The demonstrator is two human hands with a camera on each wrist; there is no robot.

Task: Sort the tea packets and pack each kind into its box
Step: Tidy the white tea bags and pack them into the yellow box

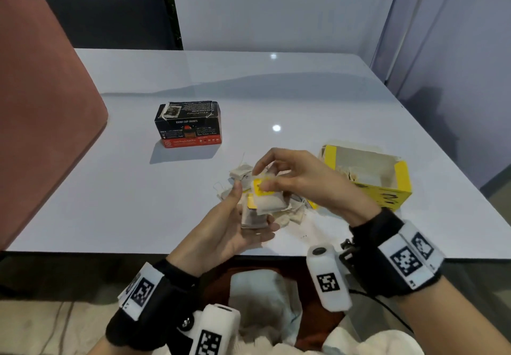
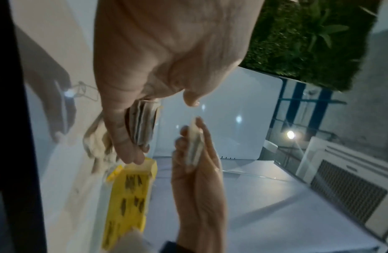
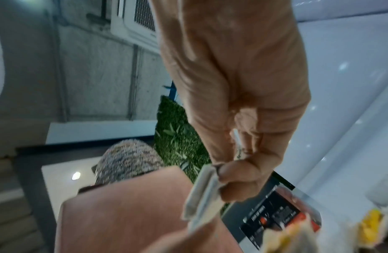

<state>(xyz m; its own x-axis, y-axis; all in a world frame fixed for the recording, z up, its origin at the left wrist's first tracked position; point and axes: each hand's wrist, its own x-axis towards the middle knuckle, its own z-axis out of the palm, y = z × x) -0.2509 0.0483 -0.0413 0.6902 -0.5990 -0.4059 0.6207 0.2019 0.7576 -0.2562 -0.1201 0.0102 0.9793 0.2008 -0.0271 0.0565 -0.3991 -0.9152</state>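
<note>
A glossy white table [image 1: 276, 92] with a rounded far corner fills the scene, its smooth top catching two ceiling-light spots. The far half and the whole left side lie bare; a padded pink chair back [image 1: 41, 105] presses in at the left edge, and pale partition walls close the far and right sides.

On the left-centre stands a black cardboard box [image 1: 189, 123], rectangular, with a red band along its base and its top flaps folded down. Well apart from it, near the right edge, sits a yellow cardboard box [image 1: 387, 188], open-topped, plain grey board inside, with a few pale bags in it.

Between the two boxes, close to the near edge, lies a loose heap of tea bags [image 1: 293, 213], soft, crumpled beige paper pouches with thin strings trailing out.

The left hand [image 1: 229, 230] is raised above the near table edge, palm up, fingers and thumb curled around a squared stack of tea packets [image 1: 253, 219], flat and layered like cards in the left wrist view.

The right hand [image 1: 301, 177] hovers just above that stack, thumb and fingertips pinching a flat beige tea bag [image 1: 269, 202] with a yellow paper tag [image 1: 261, 187].
</note>
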